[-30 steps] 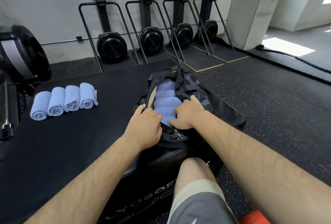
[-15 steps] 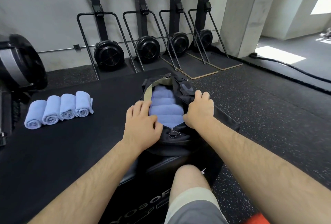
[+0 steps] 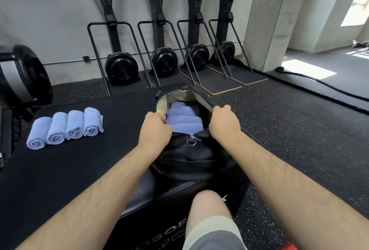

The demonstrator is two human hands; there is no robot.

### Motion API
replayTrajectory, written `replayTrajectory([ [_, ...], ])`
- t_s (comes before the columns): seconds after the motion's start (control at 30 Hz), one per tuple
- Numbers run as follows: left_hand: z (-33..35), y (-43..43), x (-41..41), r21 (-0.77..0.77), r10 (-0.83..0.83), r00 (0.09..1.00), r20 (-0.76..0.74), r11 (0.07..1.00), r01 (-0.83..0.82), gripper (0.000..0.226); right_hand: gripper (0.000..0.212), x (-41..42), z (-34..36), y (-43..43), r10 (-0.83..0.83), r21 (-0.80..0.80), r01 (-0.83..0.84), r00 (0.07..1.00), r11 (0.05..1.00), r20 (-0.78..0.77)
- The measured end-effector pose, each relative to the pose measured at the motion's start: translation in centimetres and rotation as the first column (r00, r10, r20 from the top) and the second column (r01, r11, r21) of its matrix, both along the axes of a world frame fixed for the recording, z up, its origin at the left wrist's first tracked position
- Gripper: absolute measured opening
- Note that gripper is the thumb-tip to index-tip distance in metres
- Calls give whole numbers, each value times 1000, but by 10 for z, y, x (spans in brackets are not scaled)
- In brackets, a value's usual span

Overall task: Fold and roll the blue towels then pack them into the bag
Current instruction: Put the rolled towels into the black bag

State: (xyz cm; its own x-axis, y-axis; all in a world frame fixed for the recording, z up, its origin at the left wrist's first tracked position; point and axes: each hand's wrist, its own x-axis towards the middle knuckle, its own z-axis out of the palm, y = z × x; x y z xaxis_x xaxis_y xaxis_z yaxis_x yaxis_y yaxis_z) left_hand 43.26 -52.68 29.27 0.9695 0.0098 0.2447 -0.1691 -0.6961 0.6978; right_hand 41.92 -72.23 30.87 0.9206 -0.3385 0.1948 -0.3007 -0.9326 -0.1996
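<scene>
Left of the bag (image 3: 185, 150), four rolled towels (image 3: 65, 128) lay nearer the left hand (image 3: 154, 128); it and the right hand (image 3: 223, 122) each gripped a rim.

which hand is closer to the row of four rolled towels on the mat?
Left. The left hand grips the bag's left rim, nearer the rolled towels; the right hand grips the far rim.

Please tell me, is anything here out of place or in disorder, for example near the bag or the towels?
Nothing stands out. Four rolled towels lie in a neat row on the black mat. More towels sit packed inside the bag, which both hands, left and right, hold open.
</scene>
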Motion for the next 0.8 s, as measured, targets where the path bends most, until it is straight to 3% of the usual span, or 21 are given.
replayTrajectory([
  [0.13, 24, -3, 9, -66, 4, 996, 90, 998, 2, 30, 35, -3, 6, -3, -67, 202, 34, 985, 979, 157],
  [0.27, 22, -9, 8, -20, -34, 998, 54, 999, 35, 23, 36, -6, 6, -4, -24, 240, 7, 998, 971, 66],
  [0.4, 25, -4, 12, -72, 4, 993, 118, 997, 5, 35, 38, -4, 18, -15, -83, 356, -41, 942, 934, 325],
  [0.47, 28, -2, 13, -63, 18, 991, 134, 998, -9, 41, 39, -4, 22, -17, -106, 369, -36, 928, 929, 356],
  [0.57, 26, -4, 6, -43, -13, 988, 156, 999, 20, 36, 36, -7, 18, -9, -66, 220, 5, 961, 975, 269],
  [0.67, 25, -3, 0, -69, -32, 973, 229, 996, 49, 22, 27, -12, 13, 8, 40, -73, -14, 929, 997, 369],
  [0.8, 29, 8, -10, -135, -39, 950, 311, 987, 85, 32, 29, -12, 24, 54, 264, -120, -235, 849, 964, 457],
])
